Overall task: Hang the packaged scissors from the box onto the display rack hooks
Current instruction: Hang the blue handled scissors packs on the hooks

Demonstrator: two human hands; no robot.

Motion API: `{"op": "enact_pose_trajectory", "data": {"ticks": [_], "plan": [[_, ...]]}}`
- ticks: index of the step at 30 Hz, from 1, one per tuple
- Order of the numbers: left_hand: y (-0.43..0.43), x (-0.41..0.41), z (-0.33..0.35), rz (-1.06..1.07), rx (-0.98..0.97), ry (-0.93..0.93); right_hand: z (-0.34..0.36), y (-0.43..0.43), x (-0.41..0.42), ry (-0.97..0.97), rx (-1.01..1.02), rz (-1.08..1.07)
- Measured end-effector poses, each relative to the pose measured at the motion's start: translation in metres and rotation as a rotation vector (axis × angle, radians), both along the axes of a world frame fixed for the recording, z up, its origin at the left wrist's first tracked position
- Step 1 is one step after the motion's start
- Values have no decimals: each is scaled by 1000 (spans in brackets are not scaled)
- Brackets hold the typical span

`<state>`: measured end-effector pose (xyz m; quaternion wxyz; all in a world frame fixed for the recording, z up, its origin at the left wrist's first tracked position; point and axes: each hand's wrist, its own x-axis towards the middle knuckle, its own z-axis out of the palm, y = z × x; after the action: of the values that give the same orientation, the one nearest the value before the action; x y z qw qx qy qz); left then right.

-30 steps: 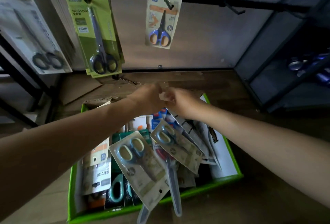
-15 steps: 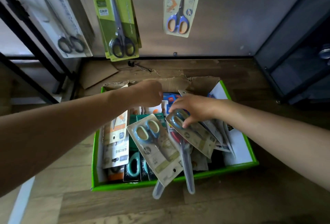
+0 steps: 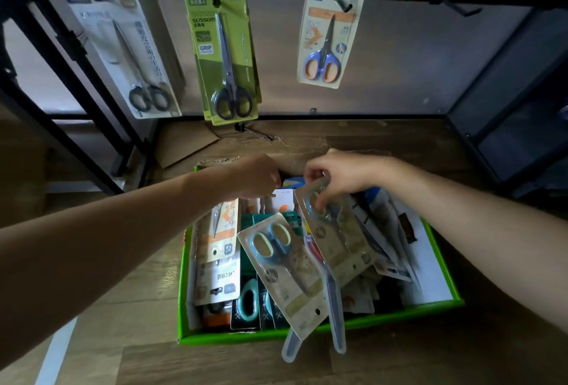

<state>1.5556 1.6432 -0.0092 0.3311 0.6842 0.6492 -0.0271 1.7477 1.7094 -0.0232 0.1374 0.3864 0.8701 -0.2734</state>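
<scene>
A wood-plank floor (image 3: 399, 363) carries everything here. The green box (image 3: 246, 335) sits flat on it, crammed with packaged scissors, its torn cardboard flap folded out at the far edge. Beyond the box's far-left corner a loose brown cardboard sheet (image 3: 184, 146) lies on the planks, and just right of that sheet rests a black hook (image 3: 255, 133). Left of the box the display rack (image 3: 92, 92) plants its slanted black legs on the floor. Well to the box's right stands a dark shelf unit (image 3: 507, 108). A pale strip (image 3: 55, 351) runs near the box's near-left corner.
</scene>
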Motion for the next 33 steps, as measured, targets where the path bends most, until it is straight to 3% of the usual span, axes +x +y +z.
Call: {"op": "enact_pose_trajectory", "data": {"ticks": [5,9,16,20,24,33], "plan": [[2,-18,0,69,-68,-66,20,17,-4,258,-144,-164],[6,-27,-4,262,-180,-216,9,21,-2,517,-322,-428],[3,-39,-4,380,-103,-408,-7,26,-14,757,-265,-805],[13,-47,-3,634,12,-645,-8,24,-13,761,-370,-830],[18,-47,-1,786,214,-828,-12,24,-6,612,-475,-749],[29,-53,-6,706,233,-860,-9,21,-12,542,-696,-550]]}}
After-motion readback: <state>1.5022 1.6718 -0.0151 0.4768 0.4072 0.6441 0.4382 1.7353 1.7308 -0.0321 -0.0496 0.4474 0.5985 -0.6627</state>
